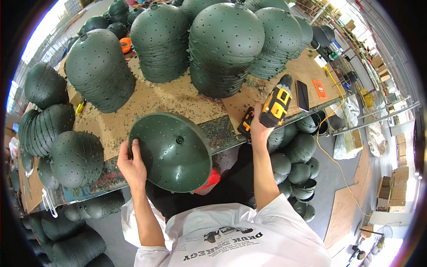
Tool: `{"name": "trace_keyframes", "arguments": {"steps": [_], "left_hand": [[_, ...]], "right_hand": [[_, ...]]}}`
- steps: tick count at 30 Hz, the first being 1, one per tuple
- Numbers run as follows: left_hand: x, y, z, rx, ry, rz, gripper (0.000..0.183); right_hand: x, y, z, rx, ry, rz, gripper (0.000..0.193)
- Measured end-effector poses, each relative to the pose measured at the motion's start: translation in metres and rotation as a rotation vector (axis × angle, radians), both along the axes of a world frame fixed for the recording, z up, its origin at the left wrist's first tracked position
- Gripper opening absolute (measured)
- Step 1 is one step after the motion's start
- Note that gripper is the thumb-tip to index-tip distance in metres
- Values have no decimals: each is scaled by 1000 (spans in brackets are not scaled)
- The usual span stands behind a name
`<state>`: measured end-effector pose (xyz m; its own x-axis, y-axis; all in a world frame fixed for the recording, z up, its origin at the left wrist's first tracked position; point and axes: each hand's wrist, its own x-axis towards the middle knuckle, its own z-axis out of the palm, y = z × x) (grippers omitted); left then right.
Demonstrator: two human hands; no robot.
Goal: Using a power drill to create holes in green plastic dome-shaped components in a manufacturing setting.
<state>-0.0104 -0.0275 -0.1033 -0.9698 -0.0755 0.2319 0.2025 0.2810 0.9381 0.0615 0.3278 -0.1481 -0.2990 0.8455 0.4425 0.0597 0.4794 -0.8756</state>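
Observation:
A dark green plastic half-sphere shell (pixel 178 153), dotted with small holes, is tilted at the table's near edge with its hollow inside toward me. My left hand (pixel 132 163) grips its left rim, thumb inside and fingers behind the wall. Out to the right, my right hand (pixel 259 127) is wrapped round the handle of a yellow and black cordless drill (pixel 276 104). The drill's chuck points away toward the far side of the table, apart from the shell. Part of the grip is hidden by the hand and the drill body.
Tall nested stacks of green shells (pixel 227 49) stand along the table's far side. More lean at the left (pixel 76 158) and lie under the right edge (pixel 300 147). A phone (pixel 302 95), an orange card (pixel 319 89) and a yellow cord (pixel 327 118) are right. Green shavings litter the cardboard top (pixel 164 98).

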Motion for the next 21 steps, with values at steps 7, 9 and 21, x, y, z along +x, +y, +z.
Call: {"name": "trace_keyframes", "arguments": {"steps": [7, 9, 21], "left_hand": [[-4, -3, 9, -57, 6, 23, 19], [-4, -7, 11, -112, -30, 41, 19], [8, -10, 19, 2, -36, -29, 16]], "right_hand": [[5, 6, 1, -186, 145, 172, 29], [10, 8, 9, -169, 35, 262, 26], [52, 8, 27, -253, 60, 557, 50]]}}
